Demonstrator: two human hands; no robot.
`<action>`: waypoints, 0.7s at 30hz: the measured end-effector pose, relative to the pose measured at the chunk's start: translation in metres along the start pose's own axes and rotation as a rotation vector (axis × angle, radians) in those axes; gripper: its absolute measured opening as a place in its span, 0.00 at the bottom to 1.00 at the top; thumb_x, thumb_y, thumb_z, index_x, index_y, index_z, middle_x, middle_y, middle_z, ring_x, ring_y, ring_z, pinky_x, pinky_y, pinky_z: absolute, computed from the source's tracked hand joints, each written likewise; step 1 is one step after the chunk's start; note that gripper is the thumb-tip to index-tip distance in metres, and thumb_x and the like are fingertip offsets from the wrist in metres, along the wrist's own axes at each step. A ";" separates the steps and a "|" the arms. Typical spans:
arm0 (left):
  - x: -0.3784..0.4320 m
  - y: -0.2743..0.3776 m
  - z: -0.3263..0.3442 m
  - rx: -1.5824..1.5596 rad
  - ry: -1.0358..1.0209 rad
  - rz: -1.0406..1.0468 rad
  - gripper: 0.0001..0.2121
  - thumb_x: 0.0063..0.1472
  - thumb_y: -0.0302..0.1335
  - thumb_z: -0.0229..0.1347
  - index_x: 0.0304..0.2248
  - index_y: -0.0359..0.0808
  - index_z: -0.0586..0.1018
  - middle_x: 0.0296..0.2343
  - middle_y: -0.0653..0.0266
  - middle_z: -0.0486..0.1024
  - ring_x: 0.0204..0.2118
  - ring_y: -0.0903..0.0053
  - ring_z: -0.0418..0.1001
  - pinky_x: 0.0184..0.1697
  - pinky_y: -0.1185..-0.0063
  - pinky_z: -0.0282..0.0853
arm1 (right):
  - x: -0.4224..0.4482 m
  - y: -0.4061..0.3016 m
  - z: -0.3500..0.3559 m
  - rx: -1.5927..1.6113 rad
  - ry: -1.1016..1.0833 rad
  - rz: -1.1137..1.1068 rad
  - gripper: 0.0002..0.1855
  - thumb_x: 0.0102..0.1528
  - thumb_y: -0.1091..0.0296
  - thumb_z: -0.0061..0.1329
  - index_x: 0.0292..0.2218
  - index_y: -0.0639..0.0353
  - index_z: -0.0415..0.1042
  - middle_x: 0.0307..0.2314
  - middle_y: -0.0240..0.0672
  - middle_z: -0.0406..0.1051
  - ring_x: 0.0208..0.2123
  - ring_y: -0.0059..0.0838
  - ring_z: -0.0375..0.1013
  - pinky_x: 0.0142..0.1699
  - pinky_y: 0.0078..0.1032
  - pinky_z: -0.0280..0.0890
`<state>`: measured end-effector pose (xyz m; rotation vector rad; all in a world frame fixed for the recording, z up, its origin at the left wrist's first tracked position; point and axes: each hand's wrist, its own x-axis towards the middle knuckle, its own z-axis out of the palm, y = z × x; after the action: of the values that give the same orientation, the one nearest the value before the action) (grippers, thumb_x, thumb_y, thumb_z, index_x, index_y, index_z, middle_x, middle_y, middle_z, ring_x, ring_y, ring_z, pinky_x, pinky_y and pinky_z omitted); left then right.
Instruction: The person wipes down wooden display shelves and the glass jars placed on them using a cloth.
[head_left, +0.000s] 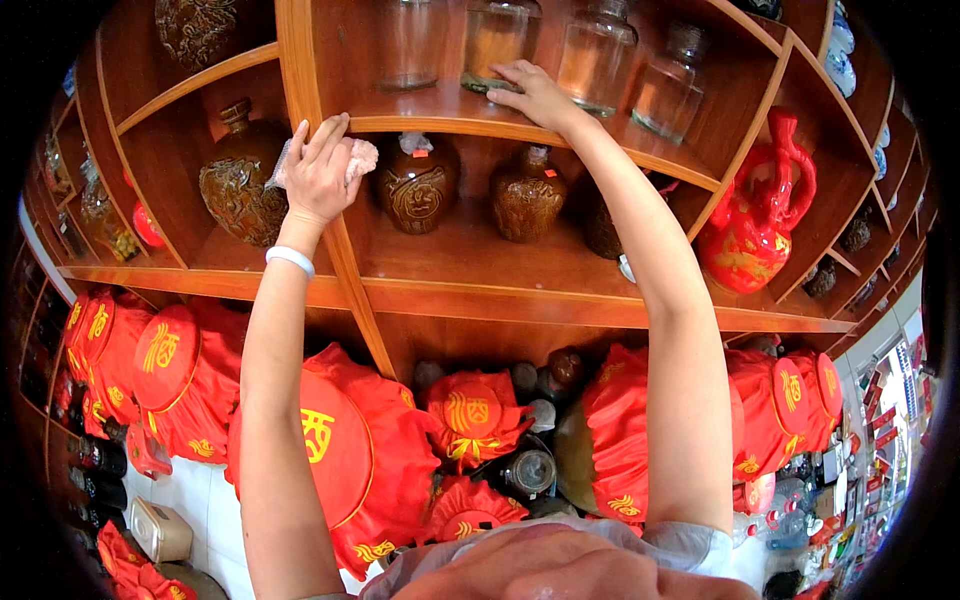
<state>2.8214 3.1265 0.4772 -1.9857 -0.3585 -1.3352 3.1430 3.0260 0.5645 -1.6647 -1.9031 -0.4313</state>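
Note:
My left hand (319, 169) presses a pale pink cloth (361, 160) against the upright post of a wooden display shelf (480, 279); a light bracelet circles that wrist. Up on the higher shelf board, my right hand (534, 94) reaches in with spread fingers, close to the base of a clear glass jar (499, 45); whether it touches the jar I cannot tell. Beside it stands another glass jar (598, 60). Below are a brown glazed jug (418, 184) and a second brown jug (529, 196), each with a wrapped top.
Left of the post stands a large brown jug (244, 180). A red glazed ewer (761, 217) fills a compartment on the right. Under the shelf, large jars with red cloth covers (352, 450) crowd the floor, with a dark glass jar (529, 472) among them.

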 end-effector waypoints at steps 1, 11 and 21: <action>0.000 0.000 0.000 0.003 0.007 -0.005 0.12 0.49 0.33 0.50 0.32 0.35 0.73 0.45 0.62 0.69 0.52 0.74 0.62 0.59 0.70 0.43 | 0.000 0.001 0.001 0.007 -0.006 -0.005 0.34 0.51 0.42 0.43 0.55 0.48 0.57 0.52 0.39 0.56 0.56 0.41 0.51 0.58 0.36 0.50; 0.000 0.001 0.000 0.026 0.023 0.005 0.13 0.46 0.33 0.53 0.31 0.37 0.73 0.44 0.64 0.70 0.51 0.76 0.63 0.58 0.70 0.46 | -0.001 -0.007 0.001 0.077 0.200 0.028 0.31 0.50 0.47 0.49 0.46 0.63 0.66 0.39 0.45 0.69 0.42 0.37 0.68 0.47 0.30 0.62; 0.001 0.000 -0.001 0.036 -0.003 0.014 0.12 0.52 0.35 0.49 0.32 0.36 0.73 0.45 0.63 0.70 0.51 0.74 0.63 0.58 0.70 0.44 | -0.004 -0.003 0.001 0.008 0.286 0.075 0.28 0.49 0.48 0.50 0.38 0.69 0.71 0.32 0.46 0.72 0.36 0.36 0.71 0.43 0.29 0.64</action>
<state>2.8210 3.1252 0.4784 -1.9573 -0.3675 -1.3083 3.1406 3.0231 0.5616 -1.5700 -1.6265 -0.5958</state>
